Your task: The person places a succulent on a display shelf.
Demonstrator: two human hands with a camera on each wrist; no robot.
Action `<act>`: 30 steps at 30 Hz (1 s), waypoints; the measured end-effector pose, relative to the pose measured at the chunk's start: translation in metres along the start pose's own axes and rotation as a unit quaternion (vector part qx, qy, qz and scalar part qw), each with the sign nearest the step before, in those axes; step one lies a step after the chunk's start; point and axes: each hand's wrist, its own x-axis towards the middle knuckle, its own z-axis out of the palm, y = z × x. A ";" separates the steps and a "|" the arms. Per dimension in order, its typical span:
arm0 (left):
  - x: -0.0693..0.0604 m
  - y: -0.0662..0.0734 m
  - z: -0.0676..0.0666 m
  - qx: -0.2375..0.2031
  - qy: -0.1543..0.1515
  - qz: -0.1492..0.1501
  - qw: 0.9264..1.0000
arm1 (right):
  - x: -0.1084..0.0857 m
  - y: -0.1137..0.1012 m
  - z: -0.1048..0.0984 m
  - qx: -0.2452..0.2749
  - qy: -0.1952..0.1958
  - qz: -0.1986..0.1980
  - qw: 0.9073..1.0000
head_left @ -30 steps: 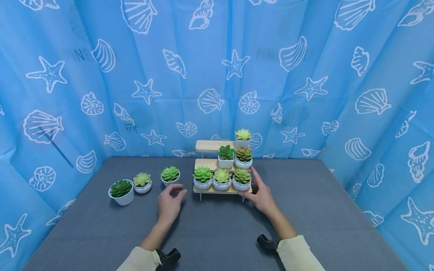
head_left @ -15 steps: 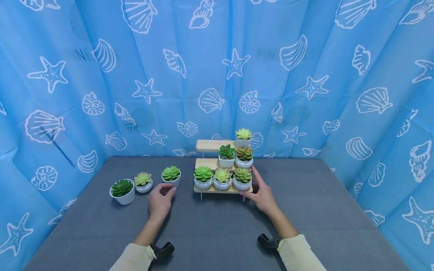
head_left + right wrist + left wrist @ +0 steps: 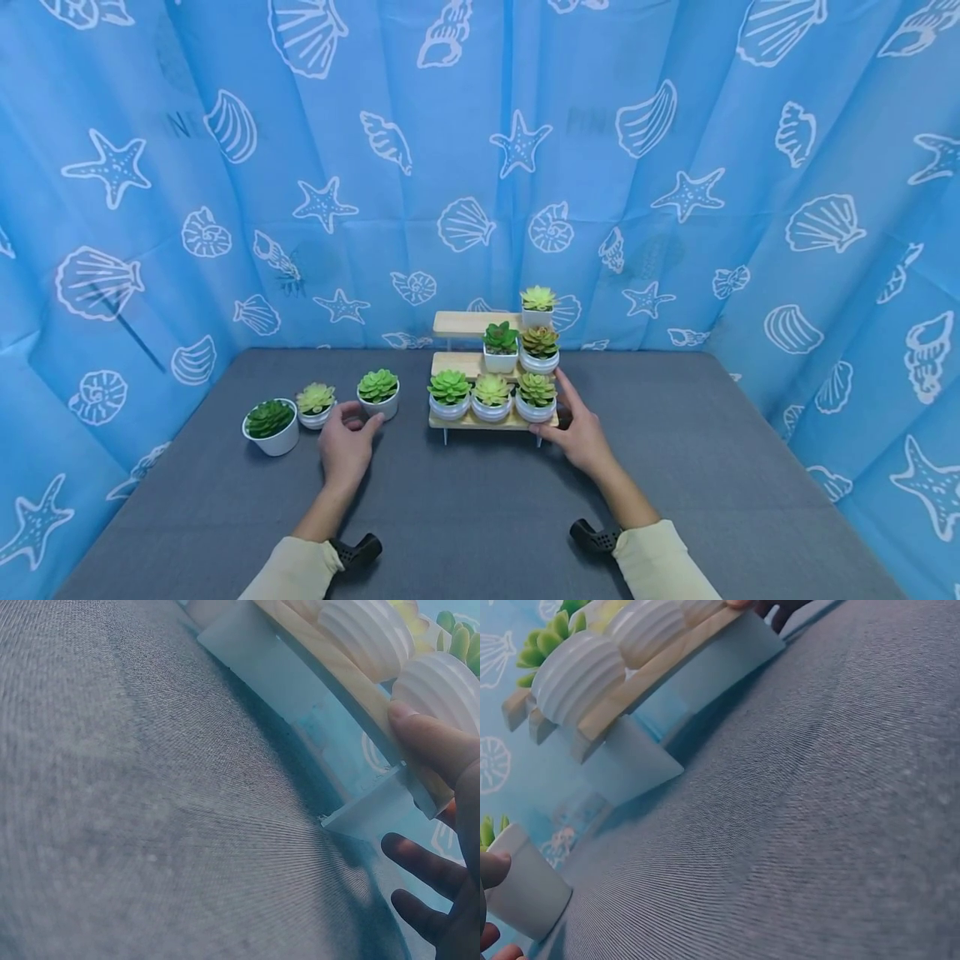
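My left hand (image 3: 347,450) is beside a round white pot with a green succulent (image 3: 378,393), its thumb at the pot's front and its fingers loosely bent to the left. In the left wrist view the thumb overlaps this white pot (image 3: 529,885); firm contact cannot be made out. My right hand (image 3: 583,442) holds the right end of a three-tier wooden stand (image 3: 457,364), thumb on the lowest shelf's front edge (image 3: 360,682) and other fingers spread. Three potted succulents (image 3: 491,398) line the lowest tier, two (image 3: 500,347) the middle, and one (image 3: 537,308) the top right.
Left of my left hand stand a small pale-green succulent (image 3: 315,402) in a white pot and a larger dark-green one (image 3: 271,425). Everything sits on a grey cloth-covered table (image 3: 480,517). A blue shell-print curtain (image 3: 465,167) hangs behind.
My left hand has moved left and slightly forward, from between the stand and the loose pot to that pot's front left side. My right hand stays at the stand.
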 end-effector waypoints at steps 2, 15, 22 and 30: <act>0.002 0.001 0.001 0.000 -0.001 -0.005 1.000 | 0.000 0.000 0.000 0.000 -0.001 0.001 1.000; 0.020 0.007 0.009 0.006 -0.060 -0.019 0.998 | -0.001 0.000 0.000 0.004 0.000 -0.009 1.000; 0.032 0.003 0.011 0.007 -0.113 -0.005 0.994 | -0.001 0.001 0.001 0.008 -0.001 -0.005 1.000; 0.036 0.007 0.013 0.000 -0.123 -0.010 0.992 | -0.001 -0.001 -0.001 0.012 -0.002 -0.001 1.000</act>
